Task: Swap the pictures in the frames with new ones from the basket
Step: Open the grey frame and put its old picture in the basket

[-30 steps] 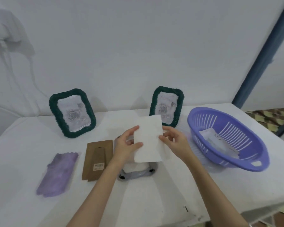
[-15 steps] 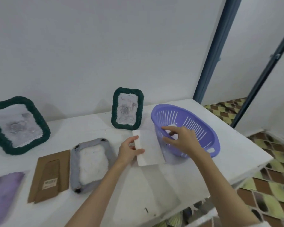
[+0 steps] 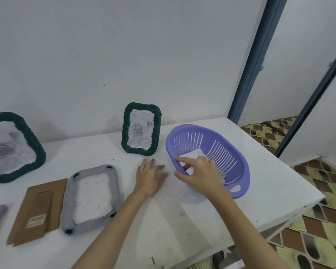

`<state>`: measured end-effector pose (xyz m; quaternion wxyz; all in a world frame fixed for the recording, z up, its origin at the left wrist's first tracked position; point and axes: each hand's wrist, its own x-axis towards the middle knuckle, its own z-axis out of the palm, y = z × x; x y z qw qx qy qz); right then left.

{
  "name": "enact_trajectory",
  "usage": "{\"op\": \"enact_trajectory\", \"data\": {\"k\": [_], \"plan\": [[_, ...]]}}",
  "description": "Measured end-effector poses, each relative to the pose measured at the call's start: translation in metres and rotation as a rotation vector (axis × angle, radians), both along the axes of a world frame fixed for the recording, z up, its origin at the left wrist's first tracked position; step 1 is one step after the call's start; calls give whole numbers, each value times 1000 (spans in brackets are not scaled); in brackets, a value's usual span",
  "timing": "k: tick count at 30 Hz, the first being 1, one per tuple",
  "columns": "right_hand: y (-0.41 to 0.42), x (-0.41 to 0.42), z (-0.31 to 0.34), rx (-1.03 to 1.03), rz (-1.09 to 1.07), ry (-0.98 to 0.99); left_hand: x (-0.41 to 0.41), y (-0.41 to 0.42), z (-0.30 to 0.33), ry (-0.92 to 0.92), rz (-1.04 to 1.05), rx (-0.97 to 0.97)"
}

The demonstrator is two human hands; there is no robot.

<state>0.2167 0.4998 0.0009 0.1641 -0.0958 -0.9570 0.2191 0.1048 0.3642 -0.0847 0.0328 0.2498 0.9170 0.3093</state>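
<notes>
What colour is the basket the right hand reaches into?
Purple basket, shown in the head view.

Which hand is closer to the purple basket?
The right hand. It reaches over the rim of the purple basket and touches the papers inside. The left hand lies flat on the table, just left of the basket, not in it.

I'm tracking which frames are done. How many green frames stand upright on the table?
2. One green frame stands against the wall just left of the purple basket; the other green frame stands at the far left, cut off by the image edge.
</notes>
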Motion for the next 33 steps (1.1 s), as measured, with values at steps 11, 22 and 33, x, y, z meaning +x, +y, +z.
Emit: {"op": "enact_trajectory", "data": {"k": [11,22,33], "plan": [[77,-15,-3,-291,-88,-202,29,10,56,-370,-58,714],[102,-35,-11,-40,-140,-467,35,6,59,-297,-93,716],[97,-27,9,-429,-181,-89,24,11,54,-373,-67,690]]}}
